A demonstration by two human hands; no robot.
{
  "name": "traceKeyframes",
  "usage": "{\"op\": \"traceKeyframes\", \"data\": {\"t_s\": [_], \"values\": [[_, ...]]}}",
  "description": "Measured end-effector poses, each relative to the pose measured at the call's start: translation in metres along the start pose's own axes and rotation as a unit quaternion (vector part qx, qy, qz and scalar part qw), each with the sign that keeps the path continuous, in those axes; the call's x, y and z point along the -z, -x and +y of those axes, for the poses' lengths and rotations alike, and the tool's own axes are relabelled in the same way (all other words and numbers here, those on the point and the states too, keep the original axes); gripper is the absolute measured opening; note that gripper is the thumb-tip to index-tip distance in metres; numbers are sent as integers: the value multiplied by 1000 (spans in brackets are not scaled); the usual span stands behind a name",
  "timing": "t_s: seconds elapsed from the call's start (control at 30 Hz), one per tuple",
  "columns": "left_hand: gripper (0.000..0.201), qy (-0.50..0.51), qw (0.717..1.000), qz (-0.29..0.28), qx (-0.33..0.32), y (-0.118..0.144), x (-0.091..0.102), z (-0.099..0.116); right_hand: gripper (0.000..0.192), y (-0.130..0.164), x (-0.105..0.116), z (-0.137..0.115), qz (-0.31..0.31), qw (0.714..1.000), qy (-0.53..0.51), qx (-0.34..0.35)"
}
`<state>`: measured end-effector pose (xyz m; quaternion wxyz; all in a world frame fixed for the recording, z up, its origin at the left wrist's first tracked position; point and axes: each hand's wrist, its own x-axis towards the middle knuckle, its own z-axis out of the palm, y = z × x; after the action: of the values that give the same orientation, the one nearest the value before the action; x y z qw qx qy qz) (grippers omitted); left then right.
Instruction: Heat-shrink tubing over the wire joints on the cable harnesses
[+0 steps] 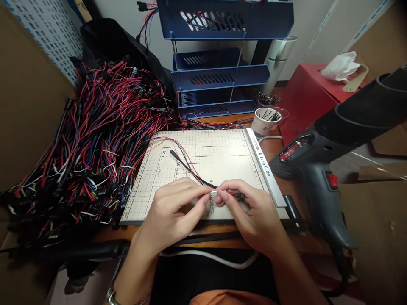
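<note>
Nearest to the camera, the left hand (173,209) and the right hand (251,212) meet over the front edge of a paper cutter board (203,169). Both hands grasp one thin wire lead (190,169) with their fingertips, which pinch it at the same small spot, where the wire shows a light part, maybe a bare end or a sleeve; it is too small to tell. From the fingers the red and black lead runs up and to the left over the board and ends in a small black tip.

The step in hand seems to be fine work on the end of this lead, such as fitting a small tube or joining two ends. The next move probably calls for a steady pinch and small, exact finger motion, because the part is tiny and the wire is soft.

The board lies on a wooden table (270,148). Left of it is a large heap of red, blue and black wires (92,135). On the right stands a dark heat gun (321,169). Behind the board are a white cup (265,120) with thin sticks and blue stacked trays (219,76), with a red box (305,97) beside them.
</note>
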<state>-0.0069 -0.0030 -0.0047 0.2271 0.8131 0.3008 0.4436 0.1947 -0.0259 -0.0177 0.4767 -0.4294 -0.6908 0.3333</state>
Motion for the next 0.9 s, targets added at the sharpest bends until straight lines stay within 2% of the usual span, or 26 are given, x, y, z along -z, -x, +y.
{"op": "traceKeyframes", "data": {"t_s": [0.27, 0.9], "values": [[11, -48, 998, 25, 14, -1, -3, -1, 12, 0, 0, 0, -13, 999, -3, -41], [15, -33, 999, 37, 11, -3, -4, 0, 13, -1, 0, -3, 8, 999, -20, -41]]}}
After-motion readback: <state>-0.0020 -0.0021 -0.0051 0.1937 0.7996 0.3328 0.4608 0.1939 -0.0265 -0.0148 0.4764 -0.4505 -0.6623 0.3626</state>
